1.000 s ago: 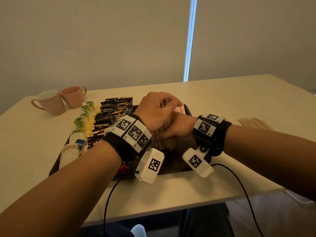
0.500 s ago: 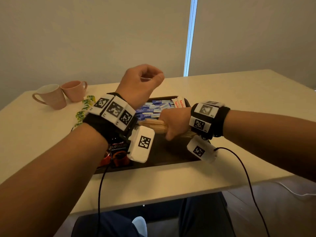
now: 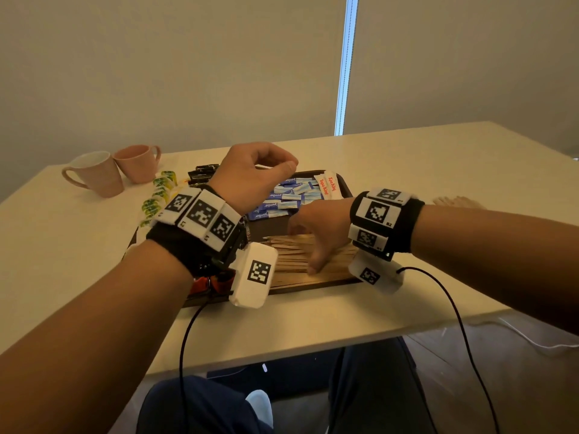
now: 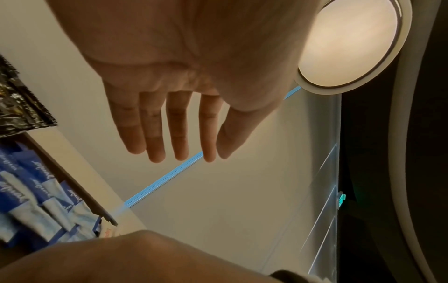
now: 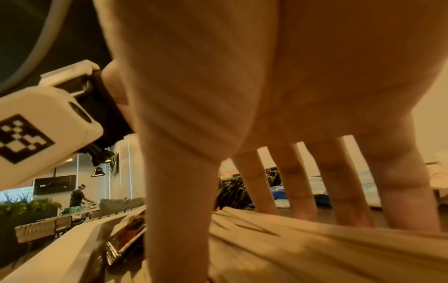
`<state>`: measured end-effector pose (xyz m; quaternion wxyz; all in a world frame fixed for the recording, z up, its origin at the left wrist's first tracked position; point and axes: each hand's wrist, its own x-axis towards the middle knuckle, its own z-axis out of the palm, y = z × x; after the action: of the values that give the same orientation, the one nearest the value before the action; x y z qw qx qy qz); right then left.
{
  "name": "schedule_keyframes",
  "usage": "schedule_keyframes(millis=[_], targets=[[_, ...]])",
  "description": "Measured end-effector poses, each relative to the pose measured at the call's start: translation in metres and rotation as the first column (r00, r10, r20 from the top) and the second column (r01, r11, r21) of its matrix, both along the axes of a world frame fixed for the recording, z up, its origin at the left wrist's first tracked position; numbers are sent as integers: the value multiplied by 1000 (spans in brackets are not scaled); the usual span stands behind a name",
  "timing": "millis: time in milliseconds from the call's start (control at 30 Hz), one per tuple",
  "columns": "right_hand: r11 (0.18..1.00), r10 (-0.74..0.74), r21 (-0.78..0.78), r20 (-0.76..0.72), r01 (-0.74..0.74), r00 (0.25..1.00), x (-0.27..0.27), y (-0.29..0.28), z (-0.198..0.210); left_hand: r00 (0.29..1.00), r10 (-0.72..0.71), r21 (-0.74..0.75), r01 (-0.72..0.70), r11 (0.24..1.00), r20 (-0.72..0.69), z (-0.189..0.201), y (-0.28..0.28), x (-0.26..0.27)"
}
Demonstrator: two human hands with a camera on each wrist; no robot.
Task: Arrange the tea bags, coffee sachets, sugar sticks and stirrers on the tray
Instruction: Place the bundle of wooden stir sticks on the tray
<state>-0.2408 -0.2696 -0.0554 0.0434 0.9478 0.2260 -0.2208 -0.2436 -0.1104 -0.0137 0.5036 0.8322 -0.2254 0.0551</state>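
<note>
A plain beige wall (image 3: 156,73) runs behind a pale table (image 3: 438,158), split by a thin vertical strip of blue-white light (image 3: 346,64). A round lit ceiling lamp (image 4: 349,44) glows overhead. Past the table's near edge lies grey floor (image 3: 470,386). The right wrist view shows a sofa (image 5: 121,204), plants (image 5: 26,208), a dark screen (image 5: 54,184) and a black pendant lamp (image 5: 97,172)

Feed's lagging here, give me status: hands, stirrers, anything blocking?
Left hand raised, empty. Right hand fingers spread, pressing stirrers flat on tray. More stirrers on table. Nothing blocking.
</note>
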Motion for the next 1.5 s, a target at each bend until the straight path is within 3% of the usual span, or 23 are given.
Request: schedule_keyframes(millis=[133,367,433,533,633,700,833,1000,1167,1500], targets=[[998,14,56,-5,-14,1000,-2,-3,-1,999,-3,-4,3,1000,-43,-8,0,-2],[917,-268,339,138,209,953,-4,-49,16,980,-83,38,91,995,-179,-24,-28,-2],[866,-434,365,206,343,877,-4,-89,24,973,-118,80,136,987,-199,-30,-42,-2],[752,-658,301,278,587,700,-12,-157,26,953,-185,165,227,960,-240,-36,-55,-3],[574,-812,94,198,814,549,-39,-211,19,930,-246,200,305,931,-273,-38,-66,-3],[514,-854,0,94,858,511,-54,-225,11,923,-263,187,322,928,-282,-39,-72,-2],[496,-861,-80,86,865,502,-58,-224,-7,914,-292,155,343,926,-282,-42,-82,-4],[556,-828,93,147,826,540,-37,-200,-11,912,-307,130,351,927,-273,-42,-83,-8],[597,-802,160,156,787,577,-28,-180,-14,916,-300,138,344,929,-264,-42,-79,-10],[718,-684,36,221,695,695,-24,-169,-20,921,-298,133,338,932,-250,-38,-74,-10]])
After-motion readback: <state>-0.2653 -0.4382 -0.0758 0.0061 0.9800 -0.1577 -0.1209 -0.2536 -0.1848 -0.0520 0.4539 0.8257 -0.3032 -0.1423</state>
